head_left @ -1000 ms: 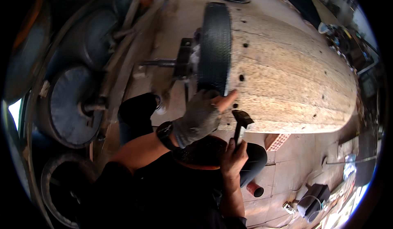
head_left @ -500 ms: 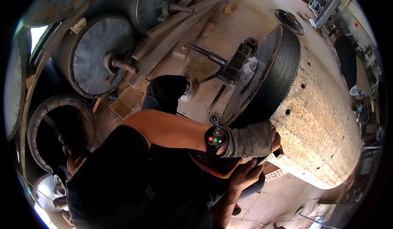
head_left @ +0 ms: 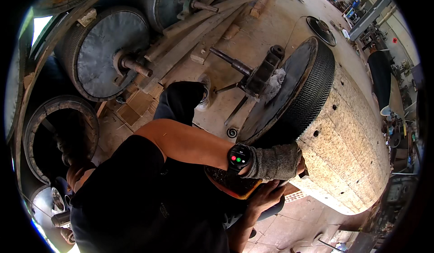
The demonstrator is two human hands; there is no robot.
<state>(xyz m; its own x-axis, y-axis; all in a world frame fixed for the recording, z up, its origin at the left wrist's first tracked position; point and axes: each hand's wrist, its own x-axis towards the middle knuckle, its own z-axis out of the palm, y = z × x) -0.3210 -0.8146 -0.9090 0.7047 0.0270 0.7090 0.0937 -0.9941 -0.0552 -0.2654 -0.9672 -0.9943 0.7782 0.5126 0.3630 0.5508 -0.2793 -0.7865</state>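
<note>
A big drum lies on its side at the right; a black diamond-textured band (head_left: 312, 88) shows at its near end, and a pale speckled layer (head_left: 348, 149) with dark holes covers the rest. My left hand (head_left: 282, 161), in a grey fingerless wrap below a black watch (head_left: 239, 157), presses at the drum's lower edge beside the band. Its fingers are curled and mostly hidden. Just below it is my bare right hand (head_left: 267, 196), fingers bent around a thin dark item that I cannot make out. A dark object with a yellow-orange edge (head_left: 248, 190) sits beside my hands.
A shaft in a bearing block (head_left: 257, 76) sticks out from the drum's end. Several metal drums (head_left: 110, 56) with stub shafts stand at the left. Wooden beams (head_left: 194, 31) lie on the floor behind them. Perforated bricks (head_left: 296, 196) rest under the drum. A dark disc (head_left: 321, 30) lies farther back.
The view has shifted slightly, so the drum's pale side sits a little lower and farther left. My hands stay together at the drum's edge, nearly unmoved against it.
</note>
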